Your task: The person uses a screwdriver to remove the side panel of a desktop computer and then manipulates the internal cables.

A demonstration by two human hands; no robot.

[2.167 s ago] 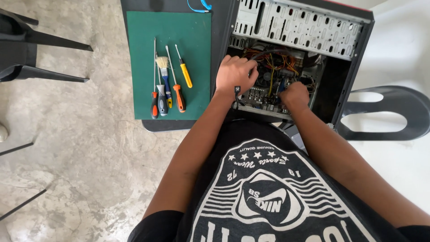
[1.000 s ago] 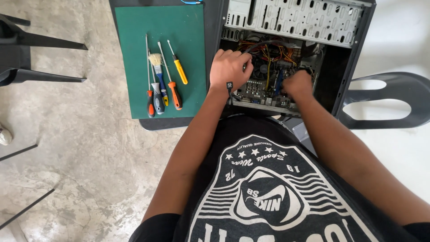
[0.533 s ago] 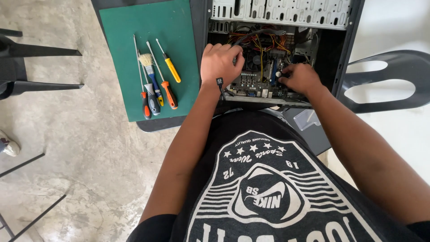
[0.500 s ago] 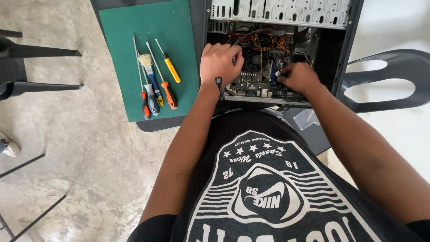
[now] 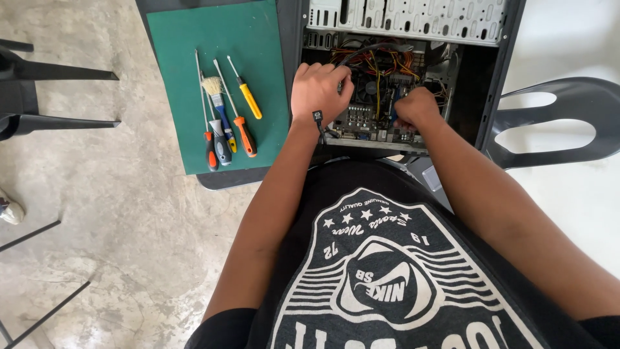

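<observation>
Green is the colour of the mat [image 5: 219, 58] in the upper left of the frame, and tools lie on it in a bunch; there is a small screwdriver with a yellow handle [image 5: 249, 100], one with an orange handle [image 5: 245, 136], a little brush [image 5: 213, 87] and one more screwdriver with a red and black handle [image 5: 210, 148]. Just right of the mat, at the top middle, sits an open computer case [image 5: 497, 71] with a board [image 5: 371, 106] and orange and yellow wires [image 5: 387, 64] inside; the left hand [image 5: 318, 90] is curled over a dark cable by the board; the right hand [image 5: 416, 108] is bunched in a fist on the board's right side, and what it grips is hidden; a black chair [image 5: 568, 123] stands at the right edge.
</observation>
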